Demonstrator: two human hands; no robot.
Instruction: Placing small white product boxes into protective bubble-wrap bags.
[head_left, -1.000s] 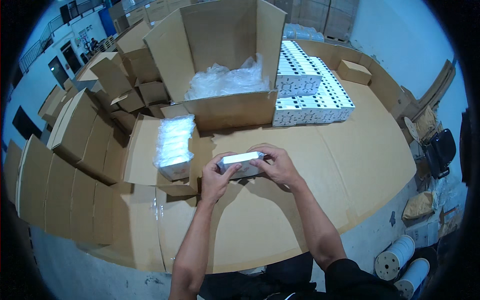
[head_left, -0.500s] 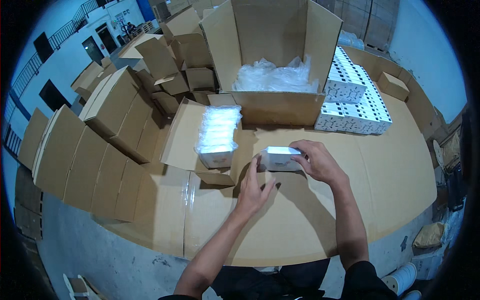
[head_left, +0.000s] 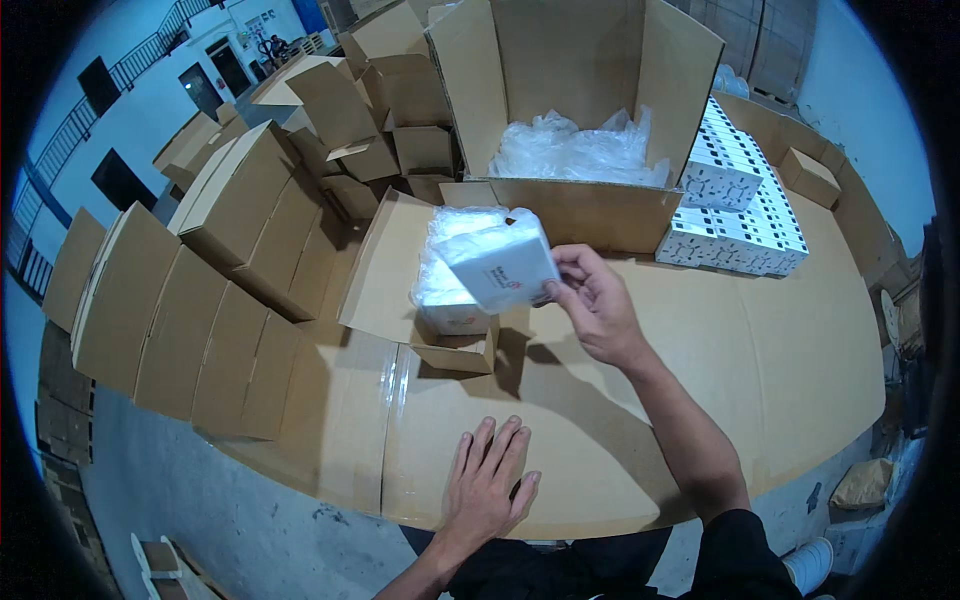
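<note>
My right hand (head_left: pixel 595 305) grips a small white box (head_left: pixel 500 265) by its right edge and holds it tilted above a small open carton (head_left: pixel 440 290). That carton is lined with clear plastic and holds more white boxes. My left hand (head_left: pixel 490 485) lies flat, fingers apart, on the cardboard-covered table (head_left: pixel 780 370) near its front edge, and holds nothing.
A large open carton (head_left: pixel 585 105) with crumpled clear plastic stands behind. Stacked white boxes (head_left: pixel 740 210) sit to its right, with a small closed carton (head_left: pixel 808 175) beyond. Rows of folded and open cartons (head_left: pixel 200 290) crowd the left side.
My right hand has carried the white box left and up over the small carton. My left hand let go of it and dropped flat onto the table near the front edge.
</note>
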